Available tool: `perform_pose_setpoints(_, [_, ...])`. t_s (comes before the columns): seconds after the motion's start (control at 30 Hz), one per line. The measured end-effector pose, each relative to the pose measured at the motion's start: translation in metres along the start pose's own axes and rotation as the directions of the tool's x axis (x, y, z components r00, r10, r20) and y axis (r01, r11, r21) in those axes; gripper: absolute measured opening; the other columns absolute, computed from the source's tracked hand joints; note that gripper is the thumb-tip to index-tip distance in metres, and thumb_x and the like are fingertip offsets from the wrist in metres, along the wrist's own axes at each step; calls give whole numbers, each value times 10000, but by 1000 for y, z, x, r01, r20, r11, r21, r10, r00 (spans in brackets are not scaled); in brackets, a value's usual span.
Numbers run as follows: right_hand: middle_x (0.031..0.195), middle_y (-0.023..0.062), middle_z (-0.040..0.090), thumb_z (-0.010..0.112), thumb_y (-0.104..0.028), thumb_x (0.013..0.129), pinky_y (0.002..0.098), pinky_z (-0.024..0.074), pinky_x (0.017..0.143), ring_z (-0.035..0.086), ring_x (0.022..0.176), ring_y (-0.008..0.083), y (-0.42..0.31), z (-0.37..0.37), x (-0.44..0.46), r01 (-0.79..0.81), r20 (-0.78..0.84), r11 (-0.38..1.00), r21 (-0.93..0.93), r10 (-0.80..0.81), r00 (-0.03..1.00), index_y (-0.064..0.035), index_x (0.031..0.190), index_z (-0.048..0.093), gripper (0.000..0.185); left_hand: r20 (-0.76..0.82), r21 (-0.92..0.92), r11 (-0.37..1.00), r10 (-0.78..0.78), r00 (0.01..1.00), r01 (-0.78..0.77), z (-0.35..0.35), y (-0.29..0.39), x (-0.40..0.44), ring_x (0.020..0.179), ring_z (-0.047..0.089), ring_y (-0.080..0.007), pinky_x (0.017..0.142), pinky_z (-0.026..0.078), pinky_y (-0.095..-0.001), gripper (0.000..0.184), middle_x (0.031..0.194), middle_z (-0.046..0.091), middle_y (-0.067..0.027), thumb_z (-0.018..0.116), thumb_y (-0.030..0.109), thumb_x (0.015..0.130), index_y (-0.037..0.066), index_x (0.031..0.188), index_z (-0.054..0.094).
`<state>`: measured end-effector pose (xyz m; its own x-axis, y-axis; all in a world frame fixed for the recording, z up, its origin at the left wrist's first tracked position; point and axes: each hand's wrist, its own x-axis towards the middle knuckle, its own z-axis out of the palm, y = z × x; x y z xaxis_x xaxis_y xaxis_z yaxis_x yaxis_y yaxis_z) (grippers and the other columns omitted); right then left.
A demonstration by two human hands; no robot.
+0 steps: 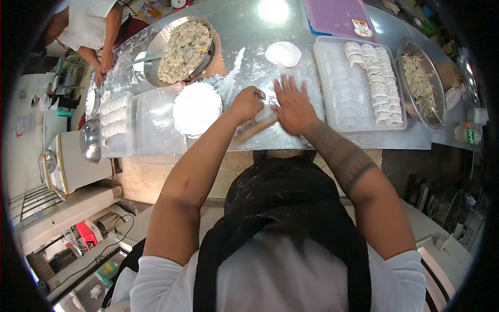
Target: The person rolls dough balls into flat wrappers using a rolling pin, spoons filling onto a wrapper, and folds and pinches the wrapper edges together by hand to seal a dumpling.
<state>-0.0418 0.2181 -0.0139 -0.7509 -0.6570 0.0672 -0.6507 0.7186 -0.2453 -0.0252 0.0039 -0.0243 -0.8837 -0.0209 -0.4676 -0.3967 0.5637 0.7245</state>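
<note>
On the floured metal table, my left hand (pixel 248 105) is closed, its fingers curled at the edge of a small piece of white dough (pixel 265 113); what lies inside the fingers is hidden. My right hand (pixel 295 106) lies flat with fingers spread, its palm over one end of a wooden rolling pin (pixel 255 129). The pin slants down to the left, slightly blurred. Left of my hands stands a round container of white flour (pixel 197 109). A white dough round or stack of rounds (pixel 283 54) rests on the table beyond them.
A bowl of chopped filling (pixel 184 52) stands at back left, near another person's hand (pixel 107 61). Plastic trays with rows of dumplings lie left (pixel 114 117) and right (pixel 384 86). Farther right is a second filling bowl (pixel 418 78); a purple lid (pixel 338 15) lies behind.
</note>
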Motion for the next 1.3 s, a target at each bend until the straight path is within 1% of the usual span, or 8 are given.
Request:
perform_pose_setpoints(0.07, [1676, 267, 281, 489, -394, 1075, 626, 107, 1275, 222, 1571, 449, 0, -18, -49, -19, 141, 999, 50, 12, 990, -43, 1636, 282, 693, 39, -223, 969, -99, 994, 106, 4, -18, 5, 882, 712, -259, 763, 559, -389, 317, 999, 727, -152, 721, 13, 799, -27, 1113, 707])
perform_pose_setpoints(0.3, [1674, 277, 276, 503, -382, 1070, 637, 136, 1268, 224, 1571, 451, -6, -4, 33, 41, 66, 998, -48, -38, 997, -59, 1642, 275, 695, 92, 516, 854, 17, 996, -62, -11, 27, -18, 892, 735, -291, 807, 569, -405, 289, 1009, 754, -197, 713, 41, 779, -10, 1062, 746])
perform_pose_setpoints(0.4, [1675, 281, 268, 505, -385, 1069, 641, 145, 1266, 224, 1571, 453, -5, 6, 69, 96, -25, 994, -60, -98, 995, -64, 1643, 269, 698, 27, 452, 882, 139, 990, -136, -12, 20, -17, 874, 732, -297, 799, 571, -422, 287, 987, 751, -200, 710, 49, 776, -26, 1051, 736])
perform_pose_setpoints(0.6, [1658, 297, 285, 517, -398, 1060, 684, 144, 1242, 257, 1541, 499, 6, -23, -48, 34, 170, 998, 51, -43, 985, -63, 1629, 300, 695, 95, -479, 847, -211, 973, 231, 2, -9, -14, 844, 727, -254, 766, 571, -389, 312, 933, 761, -172, 707, 44, 785, -35, 1084, 745])
perform_pose_setpoints(0.83, [1693, 265, 252, 438, -440, 1086, 633, 121, 1272, 194, 1583, 449, -9, -3, 47, 48, 67, 998, -39, -45, 997, -79, 1643, 281, 682, -11, 418, 905, 85, 996, -73, 1, 14, -27, 852, 736, -254, 809, 579, -375, 309, 923, 769, -166, 718, 69, 784, -17, 1077, 764])
perform_pose_setpoints(0.97, [1666, 293, 278, 485, -342, 1070, 670, 143, 1246, 242, 1550, 492, -3, 6, 41, 79, -35, 996, 47, -77, 996, -73, 1636, 286, 658, 26, 109, 993, -53, 998, 50, -6, 13, -23, 828, 729, -235, 716, 578, -362, 373, 995, 756, -185, 669, 7, 807, -52, 1172, 723])
perform_pose_setpoints(1.07, [1661, 300, 276, 501, -341, 1060, 687, 141, 1237, 251, 1543, 499, 2, -24, -35, 11, 173, 998, 63, -22, 985, -69, 1632, 298, 666, 69, -464, 861, -199, 978, 208, -2, 14, -32, 744, 705, -217, 619, 555, -347, 383, 1016, 743, -179, 651, -24, 811, -77, 1186, 704])
perform_pose_setpoints(1.3, [1678, 260, 281, 474, -378, 1079, 686, 128, 1247, 236, 1562, 466, -10, -7, 30, 64, 95, 998, -23, -61, 994, -88, 1639, 291, 656, 65, 260, 963, -83, 994, 63, -6, 10, -28, 735, 709, -245, 648, 561, -407, 341, 933, 753, -190, 641, -27, 806, -55, 1136, 724])
